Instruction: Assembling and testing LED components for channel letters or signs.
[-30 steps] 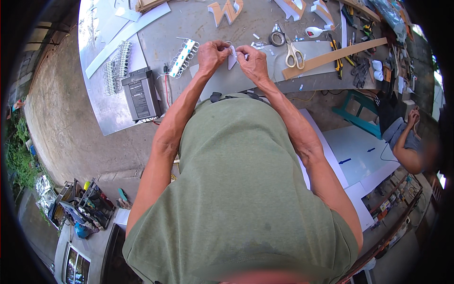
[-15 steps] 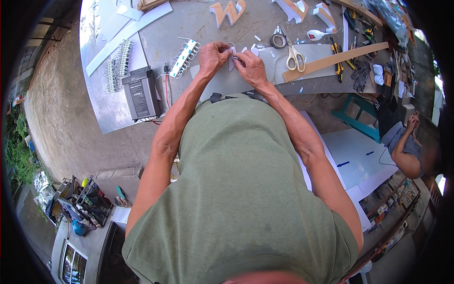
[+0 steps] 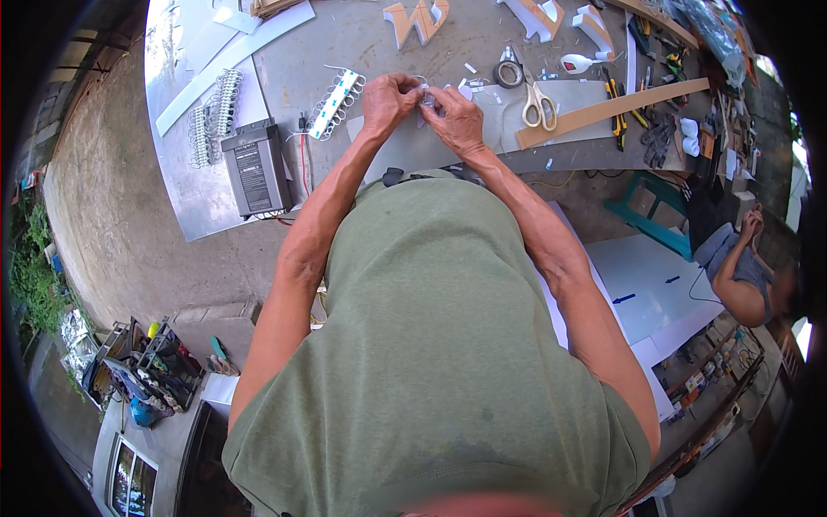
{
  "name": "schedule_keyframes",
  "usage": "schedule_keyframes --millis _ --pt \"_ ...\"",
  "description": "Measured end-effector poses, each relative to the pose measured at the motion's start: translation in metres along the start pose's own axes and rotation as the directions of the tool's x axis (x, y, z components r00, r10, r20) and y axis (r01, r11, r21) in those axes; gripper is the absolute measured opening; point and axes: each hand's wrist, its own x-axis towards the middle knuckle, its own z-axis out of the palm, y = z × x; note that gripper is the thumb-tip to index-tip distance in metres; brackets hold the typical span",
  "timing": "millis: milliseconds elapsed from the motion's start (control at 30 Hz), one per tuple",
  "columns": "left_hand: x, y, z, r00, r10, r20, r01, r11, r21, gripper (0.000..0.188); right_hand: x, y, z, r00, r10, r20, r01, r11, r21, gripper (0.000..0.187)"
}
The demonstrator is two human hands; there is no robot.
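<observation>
My left hand (image 3: 390, 105) and my right hand (image 3: 455, 119) meet above the table, fingertips close together. Both are closed in a pinch around something small and pale, too small to name. Below the fingertips a whitish piece (image 3: 421, 121) shows in part, mostly covered by my right fingers. Left of my left hand lies a white strip with blue marks (image 3: 336, 104), looped wires along its sides. Scissors with cream handles (image 3: 539, 107) and a roll of black tape (image 3: 508, 72) lie to the right of my right hand.
A dark power box (image 3: 258, 172) and coiled wire strings (image 3: 226, 102) stand at left. Cut-out letters (image 3: 416, 21) lie at the far side. A brown strip (image 3: 612, 113), pliers (image 3: 618, 112) and a glue bottle (image 3: 577, 63) are at right. Another person (image 3: 741, 271) sits at far right.
My right fingers have curled and shifted slightly, covering more of the whitish piece. My left hand stays almost in place.
</observation>
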Motion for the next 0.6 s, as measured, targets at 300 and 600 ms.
schedule_keyframes --millis 300,600 --pt "0.0008 -0.0011 0.0001 1.0 0.001 -0.004 -0.001 1.0 -0.005 0.029 0.0018 0.0003 0.0085 0.992 -0.025 -0.12 0.015 0.996 -0.086 0.017" --pt "-0.001 0.0038 -0.0005 1.0 -0.012 -0.029 0.011 1.0 -0.025 0.028 0.0001 0.0051 0.0101 0.989 -0.057 -0.137 0.05 0.997 -0.057 0.012"
